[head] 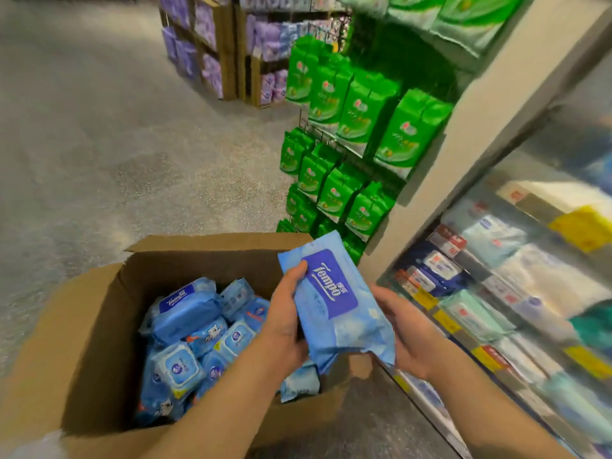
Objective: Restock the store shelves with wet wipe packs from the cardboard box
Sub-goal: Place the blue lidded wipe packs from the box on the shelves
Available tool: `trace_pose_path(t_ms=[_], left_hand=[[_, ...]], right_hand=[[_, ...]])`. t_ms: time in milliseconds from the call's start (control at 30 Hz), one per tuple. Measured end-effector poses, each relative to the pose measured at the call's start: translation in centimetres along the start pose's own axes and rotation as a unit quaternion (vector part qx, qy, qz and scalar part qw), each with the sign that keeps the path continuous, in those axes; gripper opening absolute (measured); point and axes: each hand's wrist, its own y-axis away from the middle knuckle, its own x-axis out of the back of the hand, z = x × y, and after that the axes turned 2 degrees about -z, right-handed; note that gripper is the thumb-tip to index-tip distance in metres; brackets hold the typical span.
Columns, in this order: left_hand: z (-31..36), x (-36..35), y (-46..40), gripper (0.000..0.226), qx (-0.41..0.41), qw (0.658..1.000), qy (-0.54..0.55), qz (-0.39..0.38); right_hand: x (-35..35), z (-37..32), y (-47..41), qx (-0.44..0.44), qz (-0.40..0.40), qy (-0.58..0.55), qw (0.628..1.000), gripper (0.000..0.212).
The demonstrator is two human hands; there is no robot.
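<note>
Head view: left hand and right hand grip blue wipe pack above cardboard box.

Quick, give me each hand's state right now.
Left hand: closed on the blue wet wipe pack, thumb on its label.
Right hand: cupping the same pack from underneath on its right side, helping hold it.

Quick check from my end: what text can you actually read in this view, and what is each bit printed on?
"Tempo": dark blue label of the wet wipe pack held by left hand and right hand.
"Tempo": pack in the cardboard box.
Green packs, shelf price tags: print too blurred to read.
</note>
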Motion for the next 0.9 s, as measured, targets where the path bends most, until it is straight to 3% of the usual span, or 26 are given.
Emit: trace_pose_path(t_ms=[133,233,400,533,633,733,800,900], left_hand=[[-3.8,-5.3,0.9,0.037,0.011,0.999,-0.044,-0.027],[-7.2,-9.5,1.1,0.038,0.009,0.998,-0.054,-0.041],[-13.9,-15.7,2.5,0.043,0.027,0.992,-0.089,-0.081],[-18.4,-20.2,2.9,0.039,0.021,0.989,-0.084,-0.120],[-21.0,-23.6,3.1,0.037,0.015,0.988,-0.073,-0.138],[-22.9,-26.6,3.1,0.037,-0.009,0.987,-0.057,-0.153],[-23.8,-28.5,3.1,0.040,-0.030,0.985,-0.057,-0.158],[-25.4,-30.7,2.4,0.073,-0.074,0.985,-0.072,-0.137]], right_hand=[[4.4,-1.1,4.0,0.034,0.025,0.078,0.996,0.058],[7.9,-1.1,7.6,0.083,0.053,0.105,0.990,0.065],[14.0,-1.8,14.2,0.133,0.077,0.108,0.982,0.057],[19.4,-2.4,18.7,0.183,0.083,0.055,0.978,0.031],[23.1,-1.9,21.1,0.232,0.049,-0.037,0.971,0.045],[25.9,-0.9,22.7,0.269,0.022,-0.095,0.958,0.081],[27.0,-0.4,23.3,0.296,0.018,-0.130,0.946,0.090],[27.5,-0.7,23.8,0.343,0.039,-0.125,0.930,0.086]])
